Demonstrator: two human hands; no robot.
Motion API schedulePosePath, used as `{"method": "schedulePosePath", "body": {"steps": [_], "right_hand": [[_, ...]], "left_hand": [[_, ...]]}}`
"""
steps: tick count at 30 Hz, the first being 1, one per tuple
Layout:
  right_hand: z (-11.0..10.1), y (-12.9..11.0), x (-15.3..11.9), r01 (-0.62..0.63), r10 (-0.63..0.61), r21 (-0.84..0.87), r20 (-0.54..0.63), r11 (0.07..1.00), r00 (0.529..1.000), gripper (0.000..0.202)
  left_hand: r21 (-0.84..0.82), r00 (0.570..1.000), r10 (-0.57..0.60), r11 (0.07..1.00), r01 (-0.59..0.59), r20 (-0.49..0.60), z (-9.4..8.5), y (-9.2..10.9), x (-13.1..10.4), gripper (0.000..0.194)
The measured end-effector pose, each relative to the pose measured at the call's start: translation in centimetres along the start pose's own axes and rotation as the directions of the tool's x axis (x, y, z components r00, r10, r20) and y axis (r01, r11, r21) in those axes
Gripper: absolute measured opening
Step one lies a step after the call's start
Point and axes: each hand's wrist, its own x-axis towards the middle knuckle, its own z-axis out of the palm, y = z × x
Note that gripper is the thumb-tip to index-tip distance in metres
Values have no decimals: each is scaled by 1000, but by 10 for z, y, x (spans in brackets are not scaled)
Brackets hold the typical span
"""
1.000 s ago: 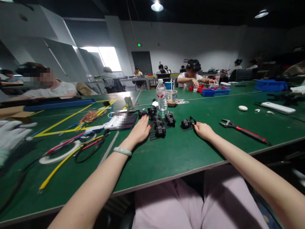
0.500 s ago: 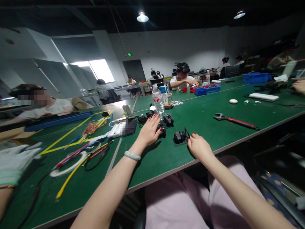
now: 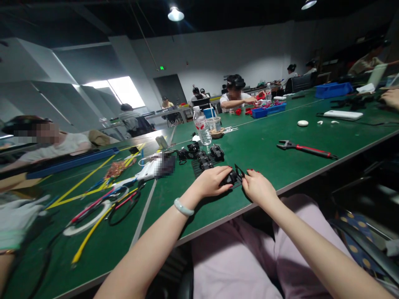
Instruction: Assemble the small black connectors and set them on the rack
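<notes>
My left hand (image 3: 212, 182), with a pale bangle on its wrist, is closed round a black ribbed fitting (image 3: 231, 177) near the table's front edge. The palm and fingers hide much of that piece. Just to its right, my right hand (image 3: 258, 186) pinches a thin black angular frame (image 3: 238, 171) that stands up beside the fitting. Whether the frame and the fitting are joined, I cannot tell. Beyond my left hand, several similar black fittings (image 3: 204, 160) stand together on the green table, some on a dark flat base.
A water bottle (image 3: 202, 128) and a cup (image 3: 213, 123) stand behind the fittings. An adjustable wrench (image 3: 307, 149) lies at right, with a white phone-like slab (image 3: 343, 115) beyond. Cables (image 3: 93, 228) and a co-worker's gloved hand (image 3: 18, 218) are at left. Another person works across the table.
My left hand has left the group of fittings and come right and nearer, closing on the fitting by my right hand. My right hand keeps its pinch. The view has shifted slightly.
</notes>
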Motion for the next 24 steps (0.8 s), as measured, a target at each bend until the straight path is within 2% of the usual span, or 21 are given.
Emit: {"method": "schedulePosePath", "body": {"steps": [11,24], "right_hand": [[-4,6,-7,19,-18,16,-15,1000,1000,37],[-5,7,-6,22,-22,21,-15,1000,1000,37]], "left_hand": [[29,998,-55,998,54,35,5,3,2,53],[13,999,-36,999,36,-27,12,5,5,47]]}}
